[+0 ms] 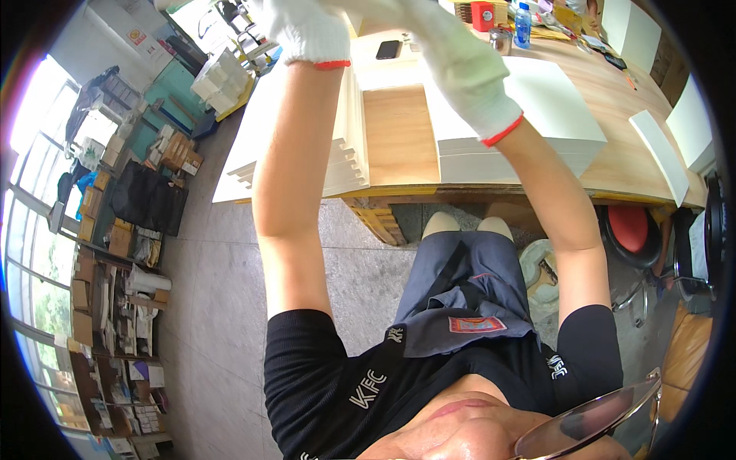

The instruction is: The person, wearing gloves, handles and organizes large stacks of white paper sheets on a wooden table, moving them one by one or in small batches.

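Note:
Both my hands wear white knit gloves with red cuffs and reach out over the table. My left hand (307, 31) is at the top edge, above the far part of a left stack of white boards (349, 172). Its fingers are cut off by the picture's edge or lost in glare. My right hand (460, 73) stretches up and leftward over a right stack of white boards (563, 100). Its fingertips run into the bright top edge, so what they touch is hidden. Between the two stacks shows a strip of the wooden tabletop (400, 138).
Farther back on the table are a black phone (389, 50), a blue-labelled bottle (522, 27), a jar (501, 40) and a red box (482, 15). A narrow white board (659, 157) lies at the right edge. A red-seated stool (627, 228) stands below. Loaded shelves (115, 299) line the left side.

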Demonstrator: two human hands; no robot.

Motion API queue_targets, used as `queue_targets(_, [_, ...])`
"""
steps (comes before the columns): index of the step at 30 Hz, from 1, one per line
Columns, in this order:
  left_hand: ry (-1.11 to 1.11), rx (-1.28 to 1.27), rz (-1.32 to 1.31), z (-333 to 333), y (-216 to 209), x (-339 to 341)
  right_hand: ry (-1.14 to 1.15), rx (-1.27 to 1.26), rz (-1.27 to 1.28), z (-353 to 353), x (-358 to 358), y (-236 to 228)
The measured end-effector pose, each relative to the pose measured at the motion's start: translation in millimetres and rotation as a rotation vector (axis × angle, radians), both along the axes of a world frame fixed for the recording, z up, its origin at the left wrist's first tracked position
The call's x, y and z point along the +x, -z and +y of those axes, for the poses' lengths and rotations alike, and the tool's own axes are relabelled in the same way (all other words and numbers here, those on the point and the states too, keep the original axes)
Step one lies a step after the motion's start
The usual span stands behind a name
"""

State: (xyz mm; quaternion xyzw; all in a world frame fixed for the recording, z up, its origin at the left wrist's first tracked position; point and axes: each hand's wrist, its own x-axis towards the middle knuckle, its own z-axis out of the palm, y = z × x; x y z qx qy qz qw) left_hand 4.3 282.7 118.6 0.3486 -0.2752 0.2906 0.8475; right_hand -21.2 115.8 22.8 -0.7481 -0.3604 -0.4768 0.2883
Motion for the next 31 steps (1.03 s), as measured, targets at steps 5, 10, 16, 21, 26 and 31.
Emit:
queue_targets(5, [-0.537, 1.062, -0.132, 64.0, -32.5, -49.2, -0.626, 0.65, 0.309, 18.1, -13.3, -37.5])
queue_targets(10, [-0.365, 0.939, 0.357, 220.7, 17.8, -31.9, -1.014, 0.736, 0.684, 47.0, 23.4, -36.1])
queue_targets(16, [-0.458, 0.753, 0.473, 290.9, 51.6, -25.3, -0.827, 0.666, 1.108, 120.2, 87.3, 10.3])
queue_targets(21, [-1.014, 1.913, 0.668, 329.1, 124.8, 3.6, -0.217, 0.044, 1.024, 129.1, 128.2, 93.8])
queue_targets(26, [-0.666, 1.79, 0.876, 320.2, 123.1, -50.6, 0.186, -0.397, 0.862, 125.4, 55.7, 64.2])
queue_targets(31, [-0.475, 1.751, 0.814, 326.3, 122.1, -48.6, 0.097, -0.637, 0.352, 114.1, 51.0, 95.3])
